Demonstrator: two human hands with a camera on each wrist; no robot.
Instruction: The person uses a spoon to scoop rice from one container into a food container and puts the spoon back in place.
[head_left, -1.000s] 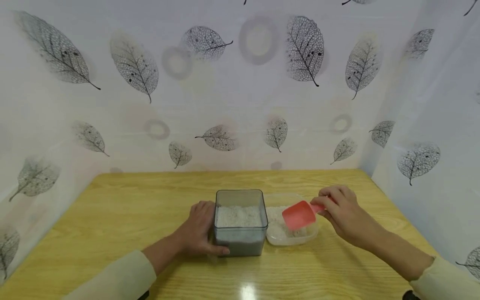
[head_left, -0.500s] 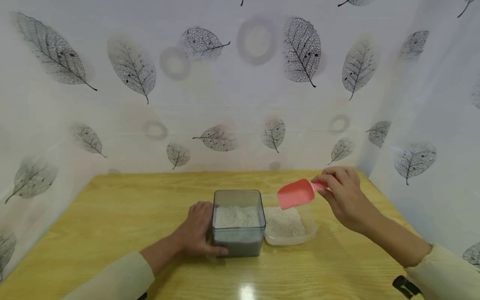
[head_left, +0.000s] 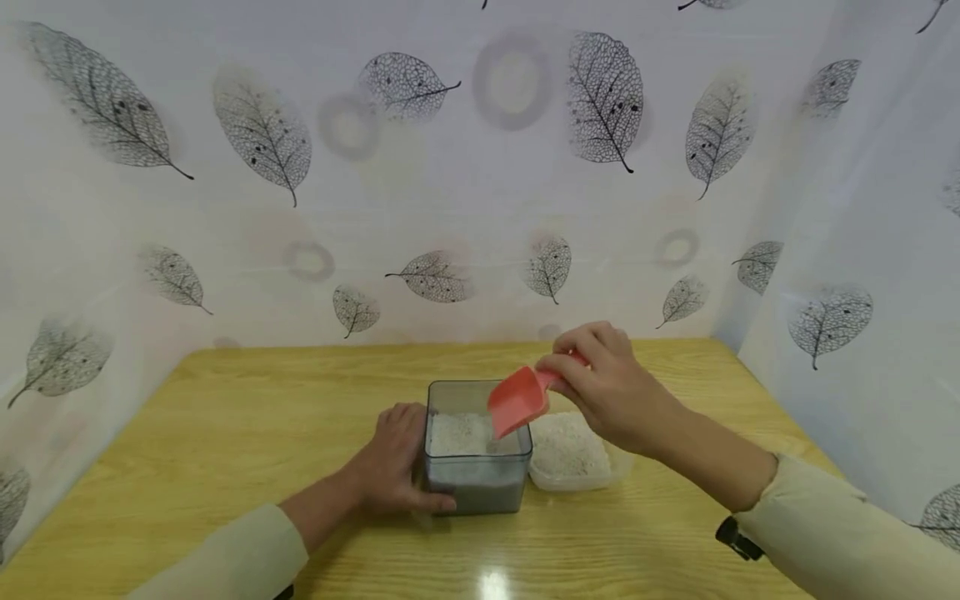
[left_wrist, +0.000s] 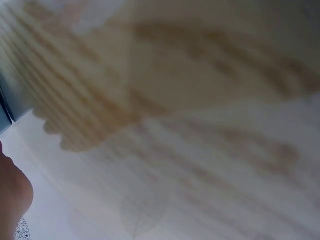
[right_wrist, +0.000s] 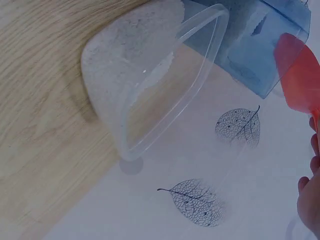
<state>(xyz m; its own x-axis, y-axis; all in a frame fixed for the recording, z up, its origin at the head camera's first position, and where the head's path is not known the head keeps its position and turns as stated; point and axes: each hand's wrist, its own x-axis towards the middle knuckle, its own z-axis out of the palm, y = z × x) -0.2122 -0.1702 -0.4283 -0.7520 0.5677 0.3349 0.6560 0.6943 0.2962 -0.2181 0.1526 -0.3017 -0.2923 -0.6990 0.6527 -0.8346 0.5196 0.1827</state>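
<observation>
Scoop [head_left: 519, 402], coral-red smooth plastic, short-handled, with squared-off bowl and flared lip; tilted, mouth low and to the left, above the right part of the square container [head_left: 476, 485]. Right hand [head_left: 611, 390] pinches the handle, fingers curled. Left hand [head_left: 397, 462] grips the container's left side, thumb bent onto the front near a lower corner.

Container: smoky grey, see-through, rigid; rounded corners, darker rim, walls narrowing slightly toward the base. White grains [head_left: 459, 433] within, matt and uneven on top, bluish grey through the front wall.

Just right of it, low clear tub [head_left: 573, 483], round-cornered, thick-rimmed, holding more off-white grains, coarse and sloping.

Surface [head_left: 285, 404]: yellow wood-grain, glossy, one bright reflection near the front. Behind, pale slick sheeting [head_left: 480, 187] printed with skeleton leaves and blurred rings.
</observation>
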